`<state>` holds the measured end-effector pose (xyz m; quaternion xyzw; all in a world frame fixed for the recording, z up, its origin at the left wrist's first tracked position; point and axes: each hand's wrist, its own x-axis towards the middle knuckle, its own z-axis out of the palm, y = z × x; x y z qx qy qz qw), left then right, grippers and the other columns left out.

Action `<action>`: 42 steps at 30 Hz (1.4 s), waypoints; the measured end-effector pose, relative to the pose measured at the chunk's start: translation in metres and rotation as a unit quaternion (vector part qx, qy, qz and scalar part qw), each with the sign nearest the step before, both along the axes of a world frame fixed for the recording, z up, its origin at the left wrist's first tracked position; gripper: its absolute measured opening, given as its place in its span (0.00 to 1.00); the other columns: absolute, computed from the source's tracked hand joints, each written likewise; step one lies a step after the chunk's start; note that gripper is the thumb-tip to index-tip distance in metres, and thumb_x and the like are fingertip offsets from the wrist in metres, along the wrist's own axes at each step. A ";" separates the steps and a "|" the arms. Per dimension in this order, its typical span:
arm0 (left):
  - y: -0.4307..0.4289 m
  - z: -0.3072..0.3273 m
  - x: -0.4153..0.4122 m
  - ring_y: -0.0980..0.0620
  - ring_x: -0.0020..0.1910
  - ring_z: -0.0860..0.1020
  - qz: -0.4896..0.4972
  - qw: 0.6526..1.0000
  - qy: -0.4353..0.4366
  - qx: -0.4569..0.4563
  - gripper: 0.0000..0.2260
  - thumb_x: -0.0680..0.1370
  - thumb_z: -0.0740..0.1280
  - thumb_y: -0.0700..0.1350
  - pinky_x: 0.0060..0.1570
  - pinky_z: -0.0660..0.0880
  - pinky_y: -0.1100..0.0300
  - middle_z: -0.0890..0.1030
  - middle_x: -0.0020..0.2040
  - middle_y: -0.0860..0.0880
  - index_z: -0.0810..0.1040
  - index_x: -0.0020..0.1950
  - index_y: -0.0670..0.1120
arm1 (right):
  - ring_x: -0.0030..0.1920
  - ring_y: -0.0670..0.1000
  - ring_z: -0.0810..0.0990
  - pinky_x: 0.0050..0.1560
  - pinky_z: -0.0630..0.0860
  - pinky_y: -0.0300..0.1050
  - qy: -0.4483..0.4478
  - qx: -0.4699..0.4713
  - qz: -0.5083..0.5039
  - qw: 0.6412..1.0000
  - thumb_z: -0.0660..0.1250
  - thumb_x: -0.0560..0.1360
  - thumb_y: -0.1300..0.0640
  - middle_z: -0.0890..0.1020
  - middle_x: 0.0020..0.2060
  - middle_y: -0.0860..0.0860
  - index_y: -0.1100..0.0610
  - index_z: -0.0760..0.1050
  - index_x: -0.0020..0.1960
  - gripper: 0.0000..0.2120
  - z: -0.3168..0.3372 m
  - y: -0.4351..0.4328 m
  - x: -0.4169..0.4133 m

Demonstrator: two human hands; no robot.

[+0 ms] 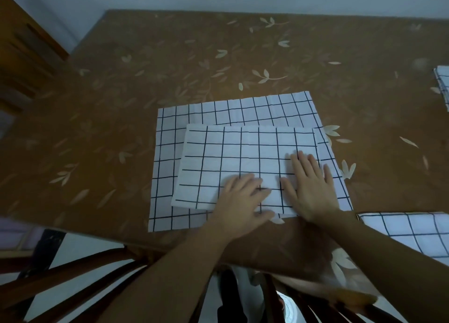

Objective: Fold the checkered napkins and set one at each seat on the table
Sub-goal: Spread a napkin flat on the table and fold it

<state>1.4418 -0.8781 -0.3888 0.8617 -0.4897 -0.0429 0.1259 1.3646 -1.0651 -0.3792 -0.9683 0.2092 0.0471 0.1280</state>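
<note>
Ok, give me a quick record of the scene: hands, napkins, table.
left hand: flat, presses on the folded napkin
right hand: flat, presses on the same napkin, beside the left
folded napkin: lies on the spread napkin
near-right napkin: at the table's near edge
far-right napkin: cut off by the frame
table: brown leaf-print cloth
chair: wooden back at the near edge

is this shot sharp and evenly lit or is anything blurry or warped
Head view: dim, bluish, flat light, with no glare on the table. Head view: the napkin grid reads fairly sharp, while the left hand and right hand look slightly soft. Head view: the frame's lower right is heavily blurred, and the wide-angle lens bows the table's near edge.
</note>
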 end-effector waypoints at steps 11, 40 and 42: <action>0.004 0.001 -0.023 0.52 0.51 0.74 0.026 0.995 -0.039 -0.088 0.14 0.75 0.60 0.51 0.54 0.69 0.59 0.82 0.44 0.52 0.83 0.41 0.48 | 0.77 0.49 0.52 0.76 0.45 0.52 0.003 0.015 0.041 0.999 0.37 0.72 0.33 0.58 0.77 0.48 0.51 0.53 0.78 0.40 0.019 -0.006 -0.039; 0.028 0.024 0.007 0.48 0.44 0.76 0.124 0.992 0.005 -0.007 0.08 0.73 0.67 0.40 0.41 0.68 0.59 0.78 0.50 0.50 0.82 0.50 0.47 | 0.37 0.51 0.75 0.36 0.65 0.44 -0.015 0.080 0.325 0.942 0.61 0.75 0.48 0.78 0.37 0.48 0.53 0.72 0.41 0.10 0.058 0.062 -0.036; 0.027 0.021 0.013 0.47 0.45 0.77 0.136 0.990 0.041 -0.025 0.10 0.73 0.67 0.36 0.41 0.69 0.59 0.79 0.51 0.50 0.82 0.50 0.46 | 0.37 0.47 0.73 0.36 0.68 0.43 -0.017 0.129 0.321 0.938 0.61 0.73 0.39 0.74 0.37 0.43 0.50 0.74 0.44 0.14 0.060 0.066 -0.035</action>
